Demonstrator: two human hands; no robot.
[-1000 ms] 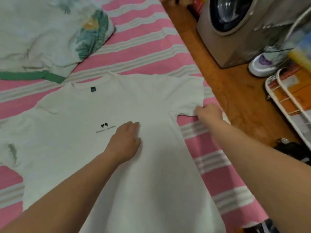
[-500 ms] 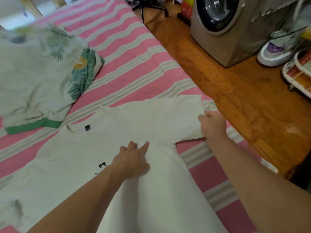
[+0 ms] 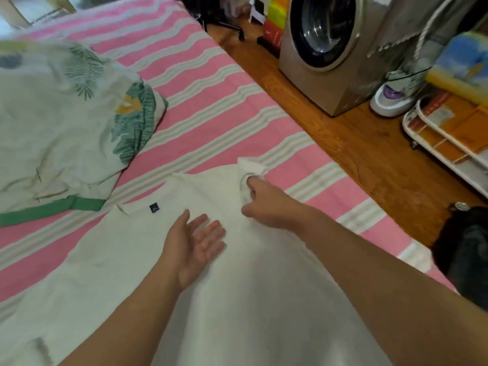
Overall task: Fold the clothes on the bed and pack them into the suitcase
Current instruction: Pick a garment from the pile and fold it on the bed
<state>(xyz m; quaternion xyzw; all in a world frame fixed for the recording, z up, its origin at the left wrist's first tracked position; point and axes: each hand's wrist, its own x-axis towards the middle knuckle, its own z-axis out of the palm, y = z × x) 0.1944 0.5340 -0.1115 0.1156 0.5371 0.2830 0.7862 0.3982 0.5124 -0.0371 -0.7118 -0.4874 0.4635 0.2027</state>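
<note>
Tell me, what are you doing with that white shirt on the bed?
A person is folding a white T-shirt spread flat on the pink striped bed. The right hand grips the shirt's sleeve and has it bunched up over the shoulder. The left hand is open, palm turned up, just over the chest of the shirt. A leaf-print garment with a green hem lies on the bed beyond it, not yet folded. No suitcase is in view.

Before you a T-shirt (image 3: 118, 260) lies flat on the bed (image 3: 211, 96) — both your hands on it (left hand (image 3: 195, 249) left of right hand (image 3: 266, 204)). A second garment (image 3: 58, 122) lies behind-left; the washing machine (image 3: 324, 48) stands on the floor (image 3: 356, 154) — right of the bed.
</note>
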